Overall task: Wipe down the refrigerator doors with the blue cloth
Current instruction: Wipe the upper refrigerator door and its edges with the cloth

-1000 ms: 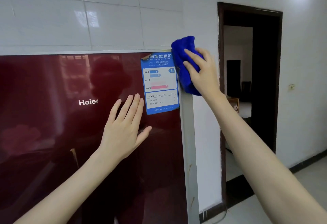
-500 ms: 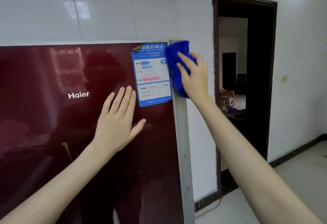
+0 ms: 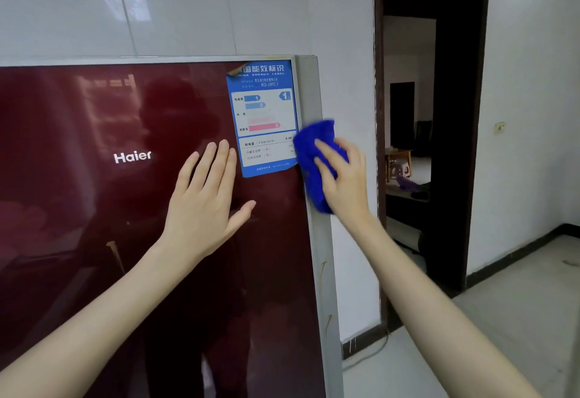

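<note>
The right hand (image 3: pixel 345 184) is gripping the bunched blue cloth (image 3: pixel 310 159), fingers curled over it. It is pressing the cloth against the grey side edge (image 3: pixel 310 93) of the refrigerator door (image 3: pixel 94 240), just right of the energy label (image 3: pixel 265 118), likely so the wipe is tracking that narrow strip. The left hand (image 3: pixel 204 203) is lying spread and flat on the door just left of the label, apparently bracing it against the push.

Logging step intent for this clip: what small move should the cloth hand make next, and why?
Probably slide the blue cloth down the grey door edge: the right hand holds it there, yellowish marks show lower down, and the left hand braces the red door.
</note>
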